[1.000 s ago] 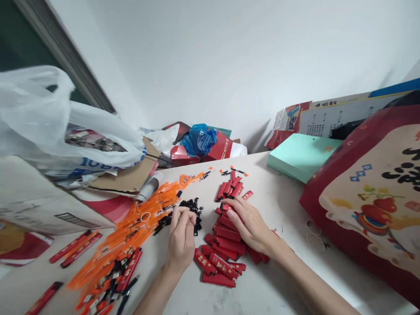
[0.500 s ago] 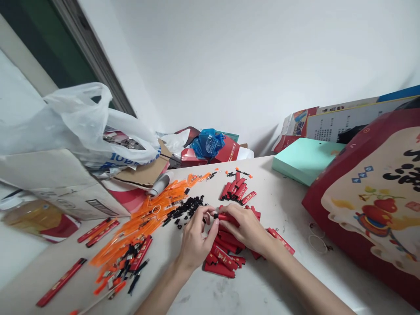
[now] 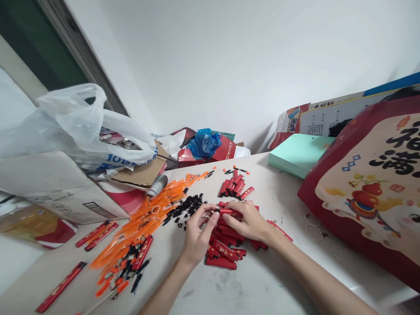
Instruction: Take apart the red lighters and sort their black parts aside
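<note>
Between both hands is a slim red case (image 3: pixel 225 211) with a black end pointing left. My right hand (image 3: pixel 251 222) is closed around its red body, thumb below and fingers above. With thumb and forefinger, my left hand (image 3: pixel 197 234) pinches at the black end; any small part there is hidden. Under the hands lies a heap of red cases (image 3: pixel 223 249) with gold print. Small black parts (image 3: pixel 188 205) are scattered just beyond my left hand. Another bunch of red cases (image 3: pixel 234 186) lies farther back.
Orange see-through strips (image 3: pixel 144 216) spread leftward, with metal, black and orange bits (image 3: pixel 121 271) at their near end. Single red cases (image 3: pixel 61 286) lie at left. A carton (image 3: pixel 59 188) and a white plastic bag (image 3: pixel 82 122) stand left; a mint-green box (image 3: pixel 298 155) and red gift bag (image 3: pixel 367 210) right.
The view has shifted slightly to the right. The red case stays between my hands, its black end now closer to my left fingertips.
</note>
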`<state>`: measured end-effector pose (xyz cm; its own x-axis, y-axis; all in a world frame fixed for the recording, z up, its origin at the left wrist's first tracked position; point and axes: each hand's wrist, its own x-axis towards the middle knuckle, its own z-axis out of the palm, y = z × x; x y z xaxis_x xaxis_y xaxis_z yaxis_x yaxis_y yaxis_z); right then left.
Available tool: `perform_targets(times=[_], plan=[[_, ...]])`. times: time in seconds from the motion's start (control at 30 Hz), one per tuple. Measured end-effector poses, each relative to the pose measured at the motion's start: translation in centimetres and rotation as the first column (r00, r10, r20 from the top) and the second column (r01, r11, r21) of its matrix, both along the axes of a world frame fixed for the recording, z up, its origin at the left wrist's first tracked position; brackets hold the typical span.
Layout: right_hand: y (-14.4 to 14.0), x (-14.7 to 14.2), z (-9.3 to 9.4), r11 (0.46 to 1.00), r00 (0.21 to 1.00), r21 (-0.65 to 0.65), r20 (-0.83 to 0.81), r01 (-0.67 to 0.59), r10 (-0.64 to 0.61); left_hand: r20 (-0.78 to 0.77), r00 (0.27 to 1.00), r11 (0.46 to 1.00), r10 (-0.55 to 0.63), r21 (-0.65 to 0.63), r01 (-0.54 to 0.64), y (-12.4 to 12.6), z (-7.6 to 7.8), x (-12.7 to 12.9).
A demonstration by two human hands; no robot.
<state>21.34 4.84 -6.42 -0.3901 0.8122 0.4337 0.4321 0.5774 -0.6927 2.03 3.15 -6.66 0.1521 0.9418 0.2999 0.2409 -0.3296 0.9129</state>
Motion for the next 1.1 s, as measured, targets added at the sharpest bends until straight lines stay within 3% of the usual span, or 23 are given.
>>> perform_targets(times=[0.27, 0.4, 0.6, 0.7, 0.9, 1.1], plan=[[0.5, 0.5, 0.3, 0.989, 0.976, -0.145, -0.214, 0.007, -0.038, 0.160, 0.984, 0.991, 0.082, -0.117, -0.064, 0.9, 0.6, -0.2], [1.0, 0.5, 0.1, 0.982, 0.951, -0.187, -0.300, 0.021, -0.077, 0.167, 0.985, 0.987, 0.047, -0.159, -0.020, 1.1, 0.8, -0.1], [1.6, 0.3, -0.3, 0.969, 0.927, -0.237, -0.343, 0.072, -0.153, -0.005, 0.992, 0.981, -0.127, -0.145, 0.125, 0.0, 0.4, 0.1], [1.7, 0.2, -0.3, 0.967, 0.933, -0.238, -0.320, 0.091, -0.167, -0.139, 0.977, 0.986, -0.164, -0.059, 0.157, -0.6, 0.2, 0.5], [1.6, 0.0, -0.5, 0.957, 0.929, -0.242, -0.292, 0.160, -0.229, -0.413, 0.910, 0.980, -0.025, 0.169, 0.103, -1.1, 0.3, 1.3], [1.2, 0.2, -0.2, 0.978, 0.951, -0.183, -0.272, 0.099, -0.147, -0.275, 0.960, 0.992, 0.047, 0.125, -0.012, -0.4, 0.3, 1.0]])
